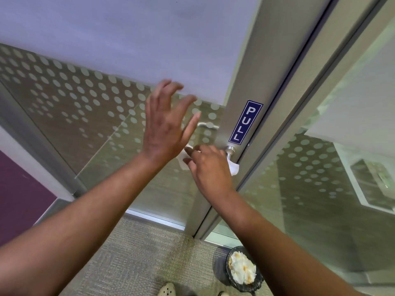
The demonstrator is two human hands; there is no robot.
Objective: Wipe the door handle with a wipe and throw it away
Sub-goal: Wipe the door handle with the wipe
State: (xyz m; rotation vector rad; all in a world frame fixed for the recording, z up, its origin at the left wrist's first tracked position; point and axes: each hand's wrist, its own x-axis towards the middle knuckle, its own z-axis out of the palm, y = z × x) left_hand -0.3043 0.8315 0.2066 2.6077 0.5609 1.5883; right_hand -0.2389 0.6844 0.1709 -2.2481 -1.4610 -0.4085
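On the door handle (229, 153), the right hand (210, 167) presses the wipe (234, 167).

Blue sign (245, 122) with white capitals reading PULL, set vertically on the grey metal door frame (239, 82), just above the handle rose, no other legible text

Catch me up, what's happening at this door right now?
A person is wiping the door handle of a glass door. The right hand presses a white wipe over the lever, just below the blue PULL sign. The left hand is raised with its fingers spread, holding nothing. A waste bin, already holding crumpled white paper, stands on the carpet near the person's feet. The wipe has not been thrown away yet.
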